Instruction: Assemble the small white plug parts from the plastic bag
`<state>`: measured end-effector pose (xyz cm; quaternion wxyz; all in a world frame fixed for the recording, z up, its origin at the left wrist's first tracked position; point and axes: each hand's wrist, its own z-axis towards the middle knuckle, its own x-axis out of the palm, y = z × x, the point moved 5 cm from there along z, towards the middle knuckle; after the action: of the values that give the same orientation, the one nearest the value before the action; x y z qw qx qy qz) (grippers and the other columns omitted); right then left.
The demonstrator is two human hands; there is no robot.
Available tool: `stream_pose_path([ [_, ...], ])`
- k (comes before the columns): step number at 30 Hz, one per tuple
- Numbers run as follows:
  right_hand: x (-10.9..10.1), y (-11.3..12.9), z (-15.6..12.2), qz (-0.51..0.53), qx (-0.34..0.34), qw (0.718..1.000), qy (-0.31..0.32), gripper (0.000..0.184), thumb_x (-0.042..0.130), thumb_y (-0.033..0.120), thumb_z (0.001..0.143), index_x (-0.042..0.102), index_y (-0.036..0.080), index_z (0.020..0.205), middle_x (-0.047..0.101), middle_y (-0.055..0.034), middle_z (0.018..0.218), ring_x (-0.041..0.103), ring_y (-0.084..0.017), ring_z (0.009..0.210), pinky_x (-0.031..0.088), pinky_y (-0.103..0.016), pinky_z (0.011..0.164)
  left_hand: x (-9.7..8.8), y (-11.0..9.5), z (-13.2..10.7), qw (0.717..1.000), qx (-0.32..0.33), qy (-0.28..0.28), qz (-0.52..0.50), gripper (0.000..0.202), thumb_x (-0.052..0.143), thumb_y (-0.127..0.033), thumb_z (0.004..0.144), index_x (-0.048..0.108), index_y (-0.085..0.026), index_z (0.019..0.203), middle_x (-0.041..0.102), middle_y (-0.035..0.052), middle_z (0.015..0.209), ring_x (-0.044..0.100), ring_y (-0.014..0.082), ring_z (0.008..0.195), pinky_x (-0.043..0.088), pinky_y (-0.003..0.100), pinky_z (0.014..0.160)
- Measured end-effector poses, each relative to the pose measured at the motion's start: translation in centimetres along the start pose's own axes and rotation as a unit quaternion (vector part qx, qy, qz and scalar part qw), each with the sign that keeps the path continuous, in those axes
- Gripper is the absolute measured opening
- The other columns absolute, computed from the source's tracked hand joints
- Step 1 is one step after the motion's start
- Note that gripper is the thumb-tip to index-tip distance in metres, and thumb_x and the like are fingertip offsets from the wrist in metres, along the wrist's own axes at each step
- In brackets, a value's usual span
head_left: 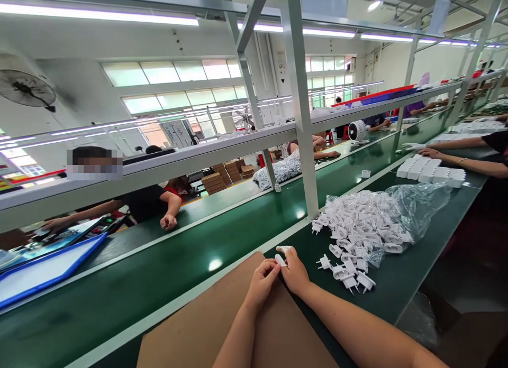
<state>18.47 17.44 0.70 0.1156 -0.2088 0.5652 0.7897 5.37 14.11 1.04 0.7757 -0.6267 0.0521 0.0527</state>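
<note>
Above the brown cardboard (pixel 222 310), my left hand (pixel 262 281) and my right hand (pixel 296 273) meet, fingers bent and closed. Small white pieces (pixel 280 260) show at the fingertips of my right hand, where my left fingertips touch them. Whether these are finger covers or a plug part, I cannot tell. To the right of my hands lies a heap of white two-pin plugs (pixel 357 225), partly on a clear plastic bag (pixel 423 204). Several loose plugs (pixel 349 275) lie nearest my right forearm.
A green conveyor belt (pixel 166 288) runs past the cardboard, with a metal post (pixel 299 103) beside it. Rows of white blocks (pixel 431 169) stand by a co-worker's hands (pixel 432 154) at right. Across the belt are a person's hand (pixel 169 221) and a blue-rimmed tray (pixel 51 278).
</note>
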Motion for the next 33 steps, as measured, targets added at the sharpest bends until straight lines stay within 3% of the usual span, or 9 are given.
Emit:
stream_pose_path([
  [7,0.0,-0.3,0.3,0.010,0.006,1.000,-0.007,0.035,0.045,0.033,0.100,0.061,0.021,0.129,0.057,-0.0109,0.128,0.064,-0.018,0.085,0.052,-0.038,0.090,0.5,-0.1,-0.2,0.999,0.010,0.030,0.021,0.024,0.074,-0.038,0.079,0.076,-0.020,0.094,0.067,0.0091,0.110,0.061,0.0258,0.102,0.048,0.036,0.091],
  [12,-0.2,-0.1,0.2,0.013,0.007,1.000,0.005,0.034,0.048,0.030,0.099,0.062,0.020,0.129,0.058,-0.0104,0.127,0.063,-0.017,0.087,0.052,-0.037,0.090,0.8,-0.3,-0.3,0.997,0.021,0.040,0.065,0.021,0.070,-0.039,0.081,0.077,-0.020,0.082,0.066,0.0105,0.109,0.061,0.0269,0.105,0.045,0.039,0.096],
  [19,-0.2,0.2,0.0,-0.007,0.005,1.000,0.015,0.035,0.049,0.030,0.100,0.061,0.022,0.132,0.060,-0.0091,0.122,0.063,-0.017,0.084,0.052,-0.035,0.087,1.0,-0.8,-0.7,0.990,0.017,0.081,0.110,0.013,0.069,-0.028,0.077,0.079,-0.023,0.071,0.069,0.0092,0.100,0.059,0.0282,0.105,0.042,0.040,0.098],
  [26,-0.1,0.1,0.2,-0.023,0.016,0.999,0.022,0.035,0.048,0.029,0.100,0.062,0.020,0.131,0.061,-0.0089,0.120,0.064,-0.018,0.088,0.050,-0.034,0.089,1.2,-1.5,-0.8,0.989,0.030,0.048,0.134,0.015,0.064,-0.029,0.082,0.075,-0.020,0.087,0.070,0.0079,0.097,0.060,0.0265,0.097,0.045,0.040,0.091],
  [33,0.0,0.3,0.1,-0.031,0.009,0.999,0.041,0.033,0.051,0.027,0.099,0.065,0.020,0.128,0.062,-0.0087,0.121,0.066,-0.018,0.092,0.050,-0.033,0.090,1.5,-1.5,-0.8,0.980,0.077,0.050,0.177,0.011,0.061,-0.022,0.082,0.070,-0.019,0.075,0.068,0.0079,0.089,0.058,0.0250,0.091,0.044,0.038,0.084],
])
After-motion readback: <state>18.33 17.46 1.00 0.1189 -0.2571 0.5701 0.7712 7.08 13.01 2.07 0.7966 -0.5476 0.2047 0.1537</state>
